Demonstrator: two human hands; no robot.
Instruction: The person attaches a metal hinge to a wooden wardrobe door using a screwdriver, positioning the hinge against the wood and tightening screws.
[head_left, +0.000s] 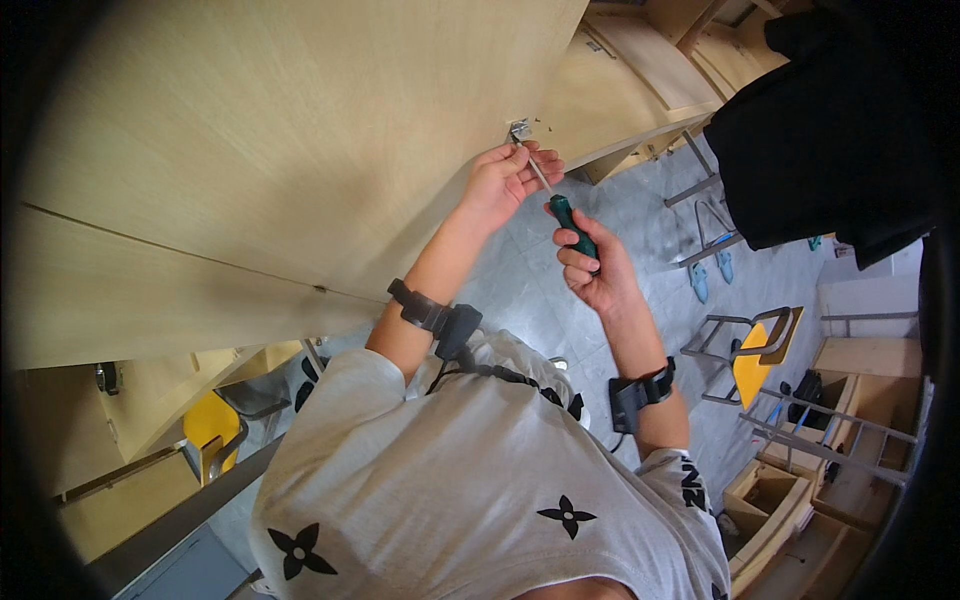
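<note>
At the metal fitting [520, 127], the right hand [598, 262] grips a screwdriver [563, 214], left hand [502, 183] loosely pinching its shaft [541, 177]; likely screw-turning, next needing steady alignment.

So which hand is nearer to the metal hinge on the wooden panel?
Left. The left hand is just below the metal hinge, fingertips near it; the right hand is farther off, lower and to the right, gripping the green screwdriver handle.

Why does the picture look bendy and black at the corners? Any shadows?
Head view: the fisheye lens bends straight edges toward the rim and leaves corners black; head view: a soft shadow darkens the wooden panel near the left hand; head view: the green screwdriver looks fairly clear.
</note>
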